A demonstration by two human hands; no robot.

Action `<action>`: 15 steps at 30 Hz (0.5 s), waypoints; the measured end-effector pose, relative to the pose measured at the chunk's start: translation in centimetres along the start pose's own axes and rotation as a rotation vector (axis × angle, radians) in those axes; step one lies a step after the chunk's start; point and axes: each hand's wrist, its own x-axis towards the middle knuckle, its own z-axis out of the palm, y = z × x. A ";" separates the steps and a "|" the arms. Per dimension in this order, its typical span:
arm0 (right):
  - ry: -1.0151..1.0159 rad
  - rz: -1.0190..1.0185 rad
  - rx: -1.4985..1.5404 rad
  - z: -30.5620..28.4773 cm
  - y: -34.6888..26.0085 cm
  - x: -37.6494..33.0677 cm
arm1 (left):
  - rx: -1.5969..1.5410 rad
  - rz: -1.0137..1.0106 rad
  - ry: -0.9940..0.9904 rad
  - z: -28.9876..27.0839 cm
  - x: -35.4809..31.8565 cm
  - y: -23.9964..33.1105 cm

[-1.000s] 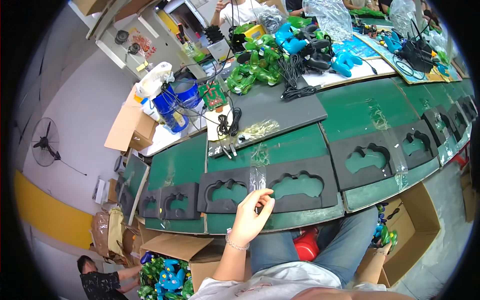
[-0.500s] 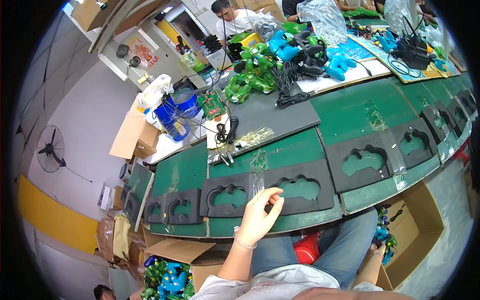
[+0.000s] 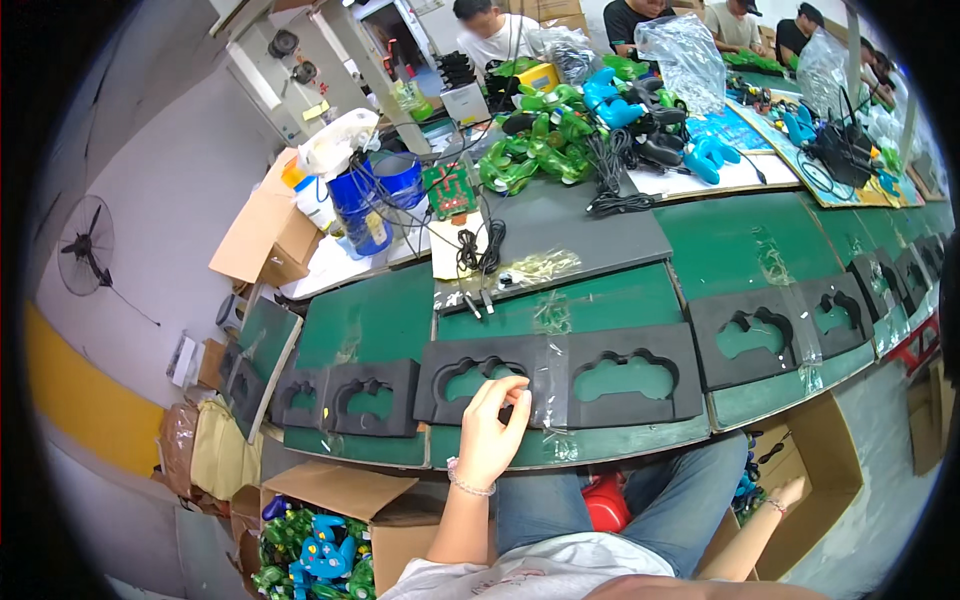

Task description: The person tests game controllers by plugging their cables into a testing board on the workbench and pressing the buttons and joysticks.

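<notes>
My left hand (image 3: 492, 430) hovers at the front of the green bench, over the right side of a black foam holder with a game-controller-shaped cutout (image 3: 435, 404). Its fingers are loosely bent, the thumb a little apart, and nothing shows between them. Low on the right, my right hand (image 3: 788, 494) is over a cardboard box (image 3: 835, 465). No object shows in it, and its fingers look stretched out, though small in view. Several blue and green game controllers (image 3: 746, 488) lie inside that box, beside my knee and partly hidden by it.
Another cardboard box (image 3: 340, 482), at lower left, holds green and blue controllers (image 3: 322, 555). More foam holders (image 3: 640, 377) line the bench edge. Green controllers (image 3: 540, 150) and black cables (image 3: 608, 170) are heaped at the back. Blue tubs (image 3: 365, 215) stand far left. Other people sit beyond.
My right hand has moved up and right, away from the controllers in the box. My left hand has shifted slightly left relative to the foam holders. The view has turned a little.
</notes>
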 end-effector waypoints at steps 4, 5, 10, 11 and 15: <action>-0.153 -0.274 0.052 3.8 -11.1 -2.7 | 0.031 0.073 0.088 0.4 -0.7 -2.5; -0.154 -0.273 0.072 5.5 -14.1 -4.5 | 0.112 0.168 0.132 0.7 -0.9 -3.0; -0.536 -0.779 0.079 17.1 -24.6 -21.4 | 0.248 0.270 0.138 1.6 -1.6 -4.0; -0.640 -0.857 -0.017 19.7 -26.0 -25.7 | 0.251 0.280 0.118 1.6 -1.7 -4.0; -0.980 -1.720 -0.517 26.1 -27.0 -41.7 | 0.218 0.293 0.116 1.4 -1.8 -3.8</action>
